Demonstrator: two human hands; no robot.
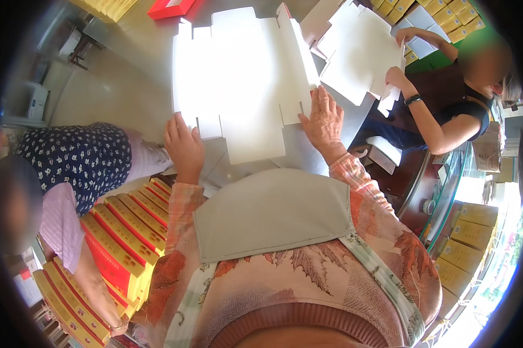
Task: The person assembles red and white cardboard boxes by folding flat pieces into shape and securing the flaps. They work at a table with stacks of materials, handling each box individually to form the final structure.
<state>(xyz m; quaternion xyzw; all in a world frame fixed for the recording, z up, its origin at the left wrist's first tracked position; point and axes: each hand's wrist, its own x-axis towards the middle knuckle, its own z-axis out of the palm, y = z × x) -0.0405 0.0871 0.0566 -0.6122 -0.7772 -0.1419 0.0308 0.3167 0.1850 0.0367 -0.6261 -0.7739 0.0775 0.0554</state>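
Observation:
A large white cardboard box blank (253, 87), with notched flaps and its near flap laid out flat, rests on the grey table in front of me. My left hand (183, 148) grips its near left corner, the fingers at the outer edge and the thumb closer to the inside. At the near right corner, my right hand (324, 120) has its fingers along the raised side wall and its thumb on the inner side. Glare washes out most of the blank's surface.
On the right, a co-worker (441, 110) handles another white cardboard blank (357, 49). Another person (76, 174) bends over yellow and red boxes (113, 249) at my left. A red box (171, 7) lies at the table's far side. Yellow cartons (464, 243) are stacked at right.

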